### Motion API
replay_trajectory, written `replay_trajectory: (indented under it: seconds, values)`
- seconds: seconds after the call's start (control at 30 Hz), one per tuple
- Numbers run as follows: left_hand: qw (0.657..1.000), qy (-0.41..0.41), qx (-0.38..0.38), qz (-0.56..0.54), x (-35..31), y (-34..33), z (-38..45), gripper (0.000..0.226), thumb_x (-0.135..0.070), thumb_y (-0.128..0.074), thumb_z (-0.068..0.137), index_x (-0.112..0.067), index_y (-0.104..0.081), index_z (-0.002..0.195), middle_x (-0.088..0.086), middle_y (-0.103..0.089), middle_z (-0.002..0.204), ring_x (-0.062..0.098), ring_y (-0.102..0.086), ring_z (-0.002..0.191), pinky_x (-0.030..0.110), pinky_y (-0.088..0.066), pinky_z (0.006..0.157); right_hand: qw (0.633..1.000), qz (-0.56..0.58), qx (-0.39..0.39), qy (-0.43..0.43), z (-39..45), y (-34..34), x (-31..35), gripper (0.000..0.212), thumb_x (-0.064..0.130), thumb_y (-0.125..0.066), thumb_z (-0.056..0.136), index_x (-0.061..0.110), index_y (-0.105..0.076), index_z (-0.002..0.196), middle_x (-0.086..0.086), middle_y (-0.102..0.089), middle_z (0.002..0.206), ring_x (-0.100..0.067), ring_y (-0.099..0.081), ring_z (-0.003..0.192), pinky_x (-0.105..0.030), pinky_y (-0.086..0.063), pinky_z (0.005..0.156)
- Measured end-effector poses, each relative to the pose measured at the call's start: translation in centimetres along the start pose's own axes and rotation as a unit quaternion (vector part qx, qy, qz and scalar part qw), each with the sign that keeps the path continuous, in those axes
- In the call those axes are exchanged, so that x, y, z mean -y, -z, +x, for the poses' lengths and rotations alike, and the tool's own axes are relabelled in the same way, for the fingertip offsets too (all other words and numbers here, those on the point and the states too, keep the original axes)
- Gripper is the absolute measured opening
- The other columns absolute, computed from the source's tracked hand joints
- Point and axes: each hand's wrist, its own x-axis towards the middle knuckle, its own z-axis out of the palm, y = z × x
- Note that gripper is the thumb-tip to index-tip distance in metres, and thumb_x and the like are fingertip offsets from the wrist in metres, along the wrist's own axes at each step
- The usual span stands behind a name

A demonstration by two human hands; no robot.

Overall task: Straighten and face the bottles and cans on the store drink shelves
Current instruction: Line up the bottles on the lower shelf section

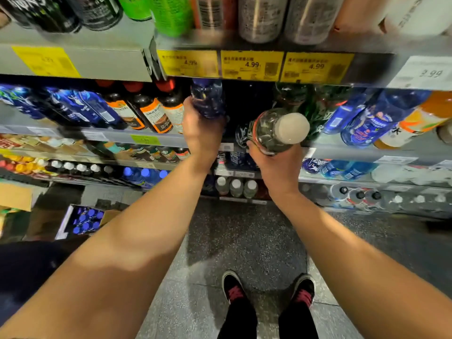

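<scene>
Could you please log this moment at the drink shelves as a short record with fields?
setting: store drink shelves, seen from above by a standing person
left hand: left hand grips a dark blue bottle under the yellow price tags
right hand: right hand holds a clear bottle with a white cap, tilted toward the camera
neighbours: red-capped dark bottles to the left, blue bottles to the right
floor: grey speckled floor, open box of blue-capped bottles
</scene>
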Motion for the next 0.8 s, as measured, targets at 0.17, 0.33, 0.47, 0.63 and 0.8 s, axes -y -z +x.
replay_trajectory:
  seconds: [0.17, 0.33, 0.47, 0.63, 0.8]
  values:
    - [1.0, 0.006, 0.017, 0.025, 0.5, -1.7, 1.6, 0.055, -0.011, -0.084, 0.068, -0.007, -0.053, 0.113, -0.006, -0.061, 0.092, 0.014, -0.06, 0.079, 0.021, -0.051, 0.07, 1.0, 0.005, 0.017, -0.01, -0.8, 2.6, -0.7, 0.075, 0.034, -0.088, 0.07, 0.017, -0.051, 0.132, 0.006, -0.063, 0.122, -0.004, -0.058, 0.113, -0.014, -0.046, 0.099]
    - [0.999, 0.023, -0.032, -0.006, 0.4, -2.1, -0.5, 0.069, -0.011, -0.087, 0.071, -0.004, -0.048, 0.127, 0.005, -0.06, 0.114, 0.016, -0.059, 0.101, 0.018, -0.046, 0.091, 0.998, 0.039, 0.024, -0.031, -1.5, 5.7, -1.4, 0.052, 0.032, -0.088, 0.069, 0.027, -0.061, 0.114, 0.01, -0.07, 0.106, -0.004, -0.064, 0.104, -0.028, -0.051, 0.097]
    - [0.992, -0.04, -0.121, -0.024, -1.6, -4.3, -6.3, 0.041, -0.018, -0.08, 0.071, -0.02, -0.053, 0.101, -0.002, -0.05, 0.09, 0.016, -0.05, 0.079, 0.029, -0.046, 0.078, 0.998, 0.056, -0.001, -0.031, -2.0, 8.2, -2.4, 0.039, 0.035, -0.089, 0.069, 0.037, -0.062, 0.097, 0.015, -0.069, 0.101, -0.009, -0.066, 0.102, -0.025, -0.051, 0.095]
    - [0.996, -0.055, 0.034, -0.069, -4.6, -10.3, -13.3, 0.025, -0.016, -0.079, 0.076, -0.011, -0.065, 0.097, -0.002, -0.063, 0.085, -0.001, -0.057, 0.072, 0.017, -0.048, 0.072, 0.995, 0.076, -0.065, -0.024, -1.5, 12.1, -3.8, 0.045, 0.021, -0.089, 0.07, 0.042, -0.063, 0.099, 0.019, -0.071, 0.099, -0.009, -0.068, 0.102, -0.034, -0.054, 0.096]
    - [0.979, -0.092, 0.176, -0.032, -8.0, -16.6, -16.1, 0.047, -0.024, -0.081, 0.077, -0.007, -0.064, 0.117, 0.006, -0.068, 0.11, 0.016, -0.065, 0.101, 0.033, -0.054, 0.089, 0.988, 0.101, -0.115, -0.033, -0.7, 17.6, -5.5, 0.053, 0.005, -0.085, 0.072, 0.05, -0.068, 0.093, 0.024, -0.072, 0.089, -0.002, -0.07, 0.093, -0.034, -0.056, 0.091]
